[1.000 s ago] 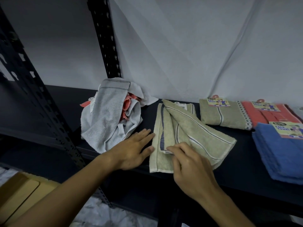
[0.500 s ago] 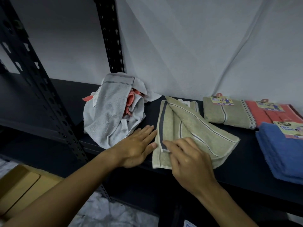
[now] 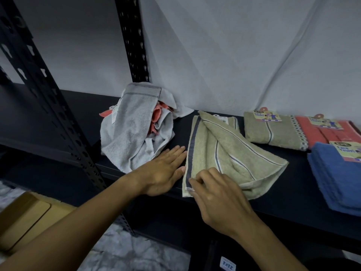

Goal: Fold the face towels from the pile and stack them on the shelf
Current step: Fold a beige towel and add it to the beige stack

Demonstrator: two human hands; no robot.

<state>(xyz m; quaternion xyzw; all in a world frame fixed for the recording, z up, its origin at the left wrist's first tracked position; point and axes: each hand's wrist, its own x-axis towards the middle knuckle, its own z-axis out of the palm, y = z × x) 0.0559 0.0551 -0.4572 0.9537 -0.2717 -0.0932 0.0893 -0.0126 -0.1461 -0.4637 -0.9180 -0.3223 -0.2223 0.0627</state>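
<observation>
An olive-green face towel [image 3: 224, 151] lies partly folded on the dark shelf [image 3: 283, 194], one flap turned diagonally over the rest. My right hand [image 3: 216, 196] pinches its near left corner at the grey border strip. My left hand [image 3: 164, 171] rests flat on the shelf beside the towel's left edge, fingers straight. To the left sits the loose pile [image 3: 134, 130] of grey and coral towels. Folded towels with paper labels lie at the right: an olive one [image 3: 273, 132], a coral one [image 3: 324, 132] and a blue stack [image 3: 338, 173].
Black perforated shelf uprights stand at the left front [image 3: 48, 106] and at the back [image 3: 132, 40]. A white cloth backdrop [image 3: 234, 55] hangs behind the shelf. A tan cardboard box [image 3: 25, 218] sits on the marbled floor below left.
My right hand has slid left along the towel's near edge to its left corner. My left hand has barely moved. The camera has shifted slightly.
</observation>
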